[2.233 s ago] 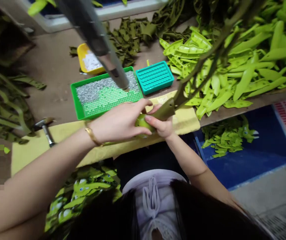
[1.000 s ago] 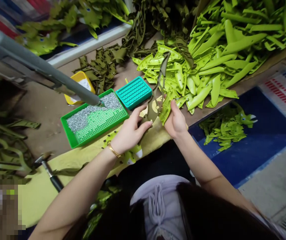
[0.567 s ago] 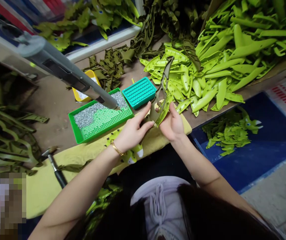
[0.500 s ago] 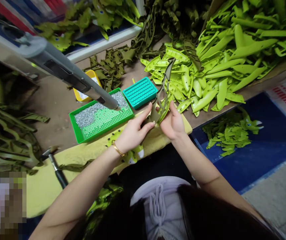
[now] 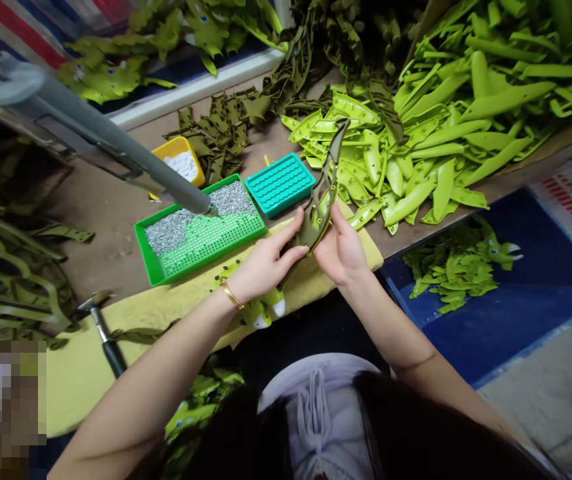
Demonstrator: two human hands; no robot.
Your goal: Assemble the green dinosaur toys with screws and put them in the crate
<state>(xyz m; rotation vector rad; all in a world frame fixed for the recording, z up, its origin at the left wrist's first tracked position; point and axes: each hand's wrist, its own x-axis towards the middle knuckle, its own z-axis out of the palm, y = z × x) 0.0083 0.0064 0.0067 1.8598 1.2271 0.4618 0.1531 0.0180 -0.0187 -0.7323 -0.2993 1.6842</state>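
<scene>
Your left hand (image 5: pixel 264 265) and right hand (image 5: pixel 340 248) held, both closed on it, one olive moulded strip (image 5: pixel 320 212), its long axis running away to upper right, right hand nearer its tip. Beyond, left: green tray (image 5: pixel 141 253).

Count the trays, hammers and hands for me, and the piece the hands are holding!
Green tray: 1
Teal tray: 1
Yellow tray: 1
Hammer: 1
Hands, the left hand and the right hand: 2
Olive plastic piece: 1
Total: 7
</scene>
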